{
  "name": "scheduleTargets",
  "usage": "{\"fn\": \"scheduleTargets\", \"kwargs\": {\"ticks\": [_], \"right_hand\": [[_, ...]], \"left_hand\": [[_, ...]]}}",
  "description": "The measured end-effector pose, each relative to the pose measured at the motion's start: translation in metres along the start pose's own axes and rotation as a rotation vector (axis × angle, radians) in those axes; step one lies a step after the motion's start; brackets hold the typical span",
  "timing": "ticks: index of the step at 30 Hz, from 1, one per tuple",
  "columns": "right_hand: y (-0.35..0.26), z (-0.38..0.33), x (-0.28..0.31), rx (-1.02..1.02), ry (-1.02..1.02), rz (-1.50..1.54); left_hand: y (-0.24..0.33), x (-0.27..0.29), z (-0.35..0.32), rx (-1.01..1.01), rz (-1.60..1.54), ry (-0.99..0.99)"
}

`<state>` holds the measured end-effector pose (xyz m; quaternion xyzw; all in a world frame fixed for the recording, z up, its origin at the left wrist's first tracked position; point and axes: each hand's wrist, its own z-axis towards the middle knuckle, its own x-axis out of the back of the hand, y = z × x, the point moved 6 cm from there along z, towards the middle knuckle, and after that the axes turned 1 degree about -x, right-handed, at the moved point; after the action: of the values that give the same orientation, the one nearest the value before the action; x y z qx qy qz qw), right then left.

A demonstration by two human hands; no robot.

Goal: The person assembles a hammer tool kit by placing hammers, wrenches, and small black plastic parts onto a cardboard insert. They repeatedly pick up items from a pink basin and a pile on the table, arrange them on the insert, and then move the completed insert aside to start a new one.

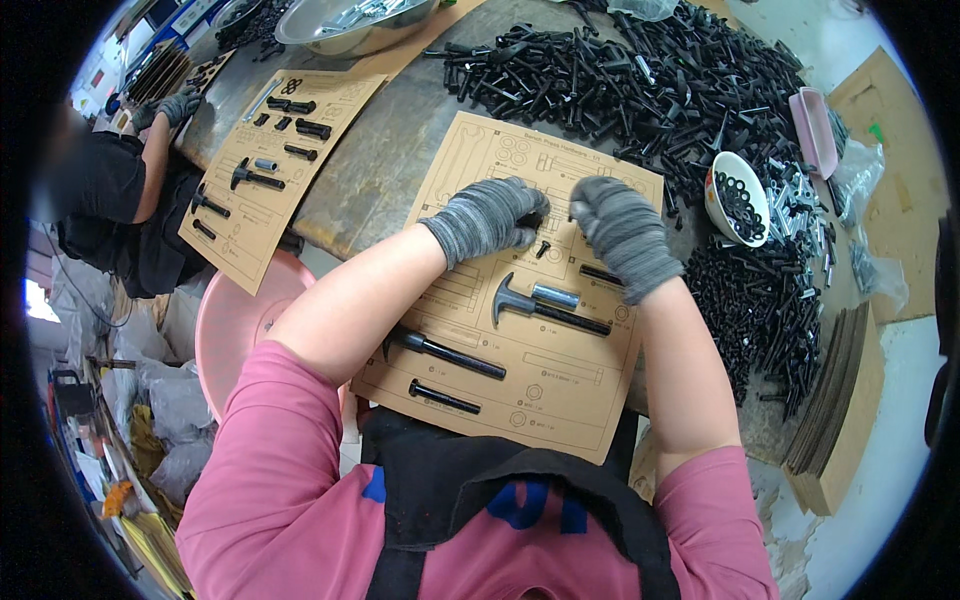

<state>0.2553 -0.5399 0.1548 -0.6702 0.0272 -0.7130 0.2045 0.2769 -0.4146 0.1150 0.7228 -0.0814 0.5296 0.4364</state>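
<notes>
A brown cardboard sheet (480,420) printed with outlines of parts lies in front of me. Over its upper part, my left hand (488,218) in a grey glove has its fingers curled together; what they pinch, if anything, is hidden. Facing it is my gloved right hand (622,235), also closed, its fingertips turned down and inward. Just below them rests a small black bolt (543,249). Lower on the sheet are a silver sleeve (555,294), a black hooked tool with a threaded shank (550,312), a black rod (600,274), a thick black bolt (450,355) and a longer black bolt (445,396).
A heap of black bolts (600,80) spreads behind and right, with a bowl of black rings (711,210), a pink scoop (813,130) and silver bolts (800,205). Cardboard sheets (838,410) stand stacked at right. Left are another laid-out sheet (225,225), a pink basin (225,330) and a co-worker (110,180).
</notes>
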Motion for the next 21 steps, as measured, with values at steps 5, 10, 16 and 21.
{"fn": "scheduleTargets", "kwargs": {"ticks": [5,10,16,21], "right_hand": [[0.054,-0.045,0.053,-0.138,0.223,0.065],[0.091,-0.079,0.079,-0.274,0.366,-0.259],[-0.014,-0.031,-0.007,0.079,0.008,-0.122],[-0.027,-0.013,-0.036,-0.024,-0.33,-0.277]], "left_hand": [[0.006,0.005,-0.001,0.0,0.022,-0.007],[0.002,-0.001,0.006,0.1,-0.026,-0.081],[-0.002,-0.001,0.007,0.112,-0.1,-0.063],[0.001,0.002,0.004,0.187,-0.086,-0.073]]}}
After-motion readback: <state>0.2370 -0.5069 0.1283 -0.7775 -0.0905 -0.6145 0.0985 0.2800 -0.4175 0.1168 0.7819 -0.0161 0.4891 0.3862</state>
